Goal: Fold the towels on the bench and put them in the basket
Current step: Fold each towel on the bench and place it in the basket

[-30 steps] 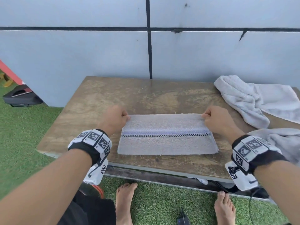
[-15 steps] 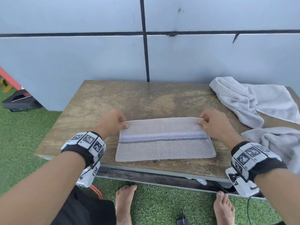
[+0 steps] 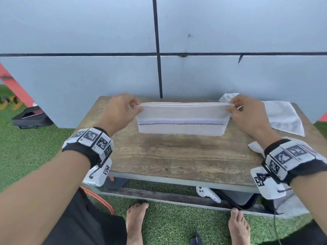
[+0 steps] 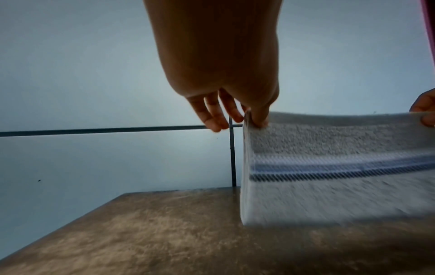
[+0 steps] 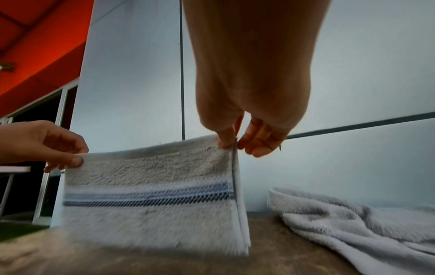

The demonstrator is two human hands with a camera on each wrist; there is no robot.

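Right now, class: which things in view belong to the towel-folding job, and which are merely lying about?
Belong to the job:
striped towel, pinched by left hand and right hand
unfolded white towels
bench

Lying about:
black bag
white controller

The pale grey towel [image 3: 182, 119] carries blue and dark checked stripes above the brown wooden bench [image 3: 177, 156].

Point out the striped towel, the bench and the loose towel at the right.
striped towel [image 3: 182, 119]: head view, middle of its front face.
bench [image 3: 177, 156]: head view, bare wooden top.
loose towel [image 3: 281, 117]: head view, its flat part.
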